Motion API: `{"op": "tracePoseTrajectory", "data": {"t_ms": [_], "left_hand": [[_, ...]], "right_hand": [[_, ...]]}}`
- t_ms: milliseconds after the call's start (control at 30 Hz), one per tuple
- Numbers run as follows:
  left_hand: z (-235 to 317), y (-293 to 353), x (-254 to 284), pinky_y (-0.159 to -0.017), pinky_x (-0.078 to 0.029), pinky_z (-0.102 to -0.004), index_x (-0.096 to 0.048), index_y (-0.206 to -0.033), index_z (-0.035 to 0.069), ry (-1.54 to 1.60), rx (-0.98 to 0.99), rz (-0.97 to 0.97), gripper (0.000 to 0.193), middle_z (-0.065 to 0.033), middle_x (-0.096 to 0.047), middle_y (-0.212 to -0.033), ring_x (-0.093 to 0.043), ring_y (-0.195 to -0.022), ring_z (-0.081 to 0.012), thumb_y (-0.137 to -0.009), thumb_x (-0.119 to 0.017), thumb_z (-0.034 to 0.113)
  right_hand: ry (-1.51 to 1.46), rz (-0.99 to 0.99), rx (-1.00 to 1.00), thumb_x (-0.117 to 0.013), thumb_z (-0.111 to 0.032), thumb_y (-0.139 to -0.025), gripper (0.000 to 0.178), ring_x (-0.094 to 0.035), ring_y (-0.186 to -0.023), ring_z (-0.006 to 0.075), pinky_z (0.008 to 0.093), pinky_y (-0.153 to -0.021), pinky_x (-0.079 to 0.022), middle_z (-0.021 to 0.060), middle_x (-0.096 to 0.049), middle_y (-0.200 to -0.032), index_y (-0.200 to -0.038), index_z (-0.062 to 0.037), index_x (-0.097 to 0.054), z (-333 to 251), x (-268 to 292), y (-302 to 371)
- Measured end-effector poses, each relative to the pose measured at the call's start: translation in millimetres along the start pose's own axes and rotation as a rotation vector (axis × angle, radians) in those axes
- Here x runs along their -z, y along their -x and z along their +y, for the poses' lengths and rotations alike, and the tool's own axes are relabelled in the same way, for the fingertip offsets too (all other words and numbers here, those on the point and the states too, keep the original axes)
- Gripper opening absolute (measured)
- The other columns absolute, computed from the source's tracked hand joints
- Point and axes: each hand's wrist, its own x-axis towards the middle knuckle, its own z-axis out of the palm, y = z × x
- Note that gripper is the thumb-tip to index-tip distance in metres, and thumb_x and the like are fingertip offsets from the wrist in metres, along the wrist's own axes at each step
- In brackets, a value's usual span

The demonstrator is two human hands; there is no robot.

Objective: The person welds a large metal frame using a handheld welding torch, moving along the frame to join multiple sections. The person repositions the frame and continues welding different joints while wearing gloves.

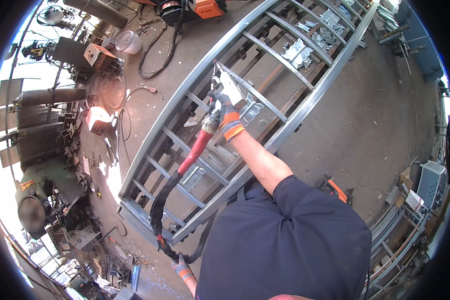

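My right hand (227,107), in a grey and orange glove, is closed around the front end of a welding torch (200,142) with a red handle. The torch tip reaches toward the far rail of a long silver metal frame (255,95) with crossbars. A pale, box-shaped piece (233,89) lies against this hand; whether the fingers also hold it I cannot tell. At the lower left, my left hand (183,269), gloved alike, is closed on the torch's black-sleeved cable (160,202). The cable crosses the frame's near-left end.
Ornamental metal pieces (297,54) lie below and between the crossbars. An orange and black machine (207,7) with a thick cable stands beyond the frame. A white bucket (129,42) and loose hoses (110,90) are at left. An orange-handled tool (336,190) lies at right.
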Motion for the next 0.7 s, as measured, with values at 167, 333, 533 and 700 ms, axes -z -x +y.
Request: {"op": "tracePoseTrajectory", "data": {"t_ms": [167, 333, 533, 700], "left_hand": [[1.2, -12.1, -2.4, -0.065, -0.058, -0.0369, -0.06, -0.13, -0.004, 0.056, -0.052, -0.035, 0.04, -0.0143, -0.072, -0.083, -0.07, -0.069, -0.0217, -0.094, -0.072, 0.006], [3.1, -23.6, -2.6, -0.065, -0.058, -0.037, -0.065, -0.117, -0.006, 0.023, -0.023, -0.027, 0.029, -0.0153, -0.073, -0.08, -0.07, -0.068, -0.022, -0.093, -0.073, 0.008], [8.8, -28.0, -2.8, -0.064, -0.057, -0.0361, -0.066, -0.107, -0.006, -0.059, -0.076, -0.038, 0.024, -0.0152, -0.074, -0.078, -0.069, -0.066, -0.021, -0.094, -0.074, 0.013], [9.7, -32.9, 0.3, -0.065, -0.057, -0.036, -0.066, -0.105, -0.006, -0.072, -0.083, -0.075, 0.025, -0.0149, -0.074, -0.078, -0.069, -0.067, -0.0208, -0.094, -0.074, 0.015]], "right_hand": [[0.012, 0.001, 0.098, -0.074, -0.027, -0.092, 0.032, -0.06, -0.059, 0.0147, 0.0308, -0.054, -0.052, 0.0064, -0.067, -0.083, -0.11, -0.0008, -0.073, 1.3, -5.5, -0.4], [-0.056, 0.007, 0.13, -0.076, -0.021, -0.091, 0.025, -0.059, -0.059, 0.0138, 0.0311, -0.054, -0.052, 0.0062, -0.068, -0.087, -0.106, -0.0027, -0.071, 1.8, -9.5, 2.5], [-0.181, 0.047, 0.055, -0.076, -0.017, -0.091, 0.021, -0.06, -0.058, 0.0145, 0.0312, -0.053, -0.052, 0.005, -0.066, -0.08, -0.106, -0.0058, -0.066, 5.3, -7.8, -8.3], [-0.194, 0.018, 0.005, -0.076, -0.016, -0.092, 0.017, -0.059, -0.054, 0.015, 0.0322, -0.051, -0.051, 0.0014, -0.063, -0.075, -0.102, -0.0107, -0.064, 5.7, -4.6, -11.8]]}}
